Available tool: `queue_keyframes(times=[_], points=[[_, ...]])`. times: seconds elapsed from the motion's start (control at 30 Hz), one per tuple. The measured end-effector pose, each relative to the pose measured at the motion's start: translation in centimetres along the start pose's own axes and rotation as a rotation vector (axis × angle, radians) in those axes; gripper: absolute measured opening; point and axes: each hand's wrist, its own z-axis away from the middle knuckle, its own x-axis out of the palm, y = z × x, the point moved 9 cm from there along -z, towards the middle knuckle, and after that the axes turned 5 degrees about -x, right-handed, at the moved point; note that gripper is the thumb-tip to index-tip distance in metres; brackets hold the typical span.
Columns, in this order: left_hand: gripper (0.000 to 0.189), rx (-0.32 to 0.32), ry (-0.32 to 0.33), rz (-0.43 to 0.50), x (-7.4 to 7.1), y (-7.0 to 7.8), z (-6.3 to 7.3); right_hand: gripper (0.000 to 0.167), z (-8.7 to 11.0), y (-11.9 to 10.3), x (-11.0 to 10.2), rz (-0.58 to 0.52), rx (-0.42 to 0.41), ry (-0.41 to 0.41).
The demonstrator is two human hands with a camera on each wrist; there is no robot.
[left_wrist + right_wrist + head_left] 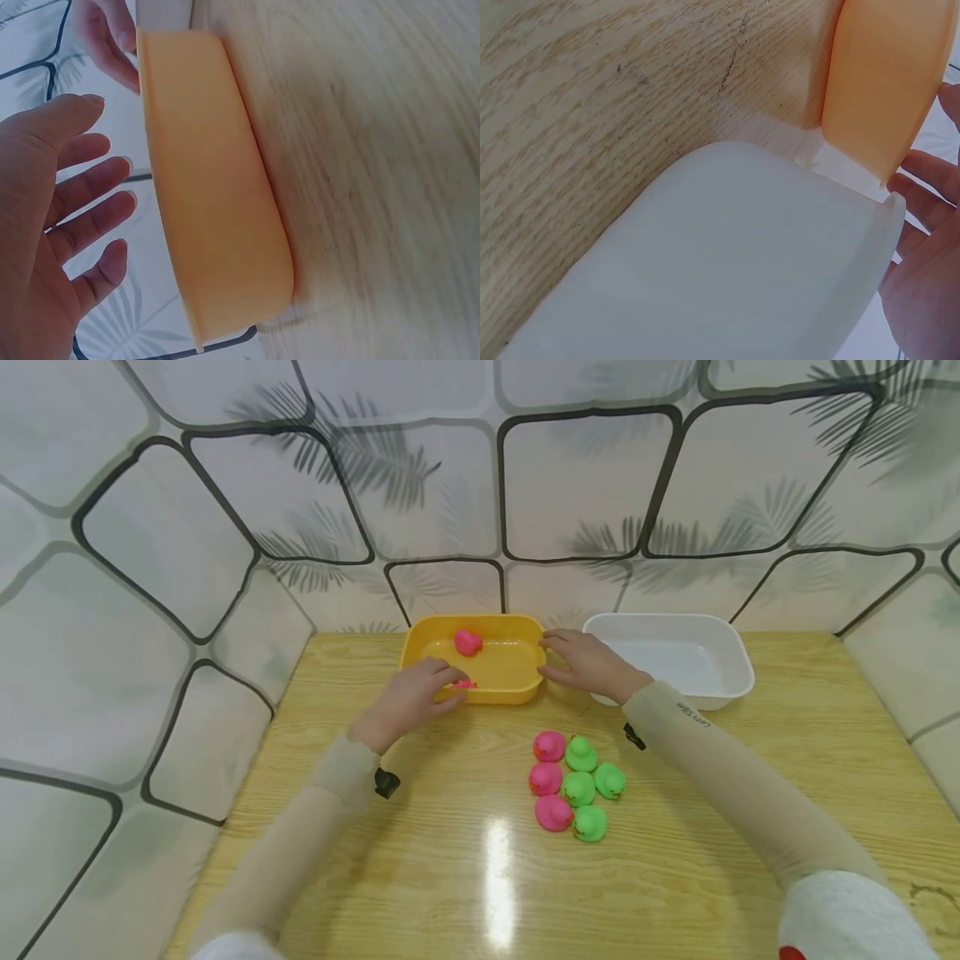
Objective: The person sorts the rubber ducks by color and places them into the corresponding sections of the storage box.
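My left hand [420,693] is over the near left side of a yellow plastic tub [504,697]. In the left wrist view its loosely bent fingers [97,217] hold nothing. A pink rubber duck [468,642] sits toward the back of the tub, and another pink duck [467,684] shows partly beneath the left fingertips. At the tub's right end is my right hand [585,662], its fingertips right at the yellow rim. The right wrist view shows these fingers [928,169] extended between the yellow tub and a white tub [727,247].
On the wooden table [435,860], pink ducks [546,778] form a column beside several green ducks [578,789], nearer me than the tubs. The white tub stands at the right, partly behind my right forearm. A patterned wall [427,485] borders the table's back edge.
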Motion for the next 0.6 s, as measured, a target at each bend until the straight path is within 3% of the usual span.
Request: queue_keyframes(times=[0.23,0.6], points=[[0.029,0.086,0.051,0.000,0.3,2.1,1.1,0.057,0.1,-0.3,-0.3,-0.006,-0.005,0.006],[0.035,0.168,0.058,-0.004,1.3,5.3,2.0,0.058,0.1,-0.2,-0.3,-0.012,0.000,-0.001]])
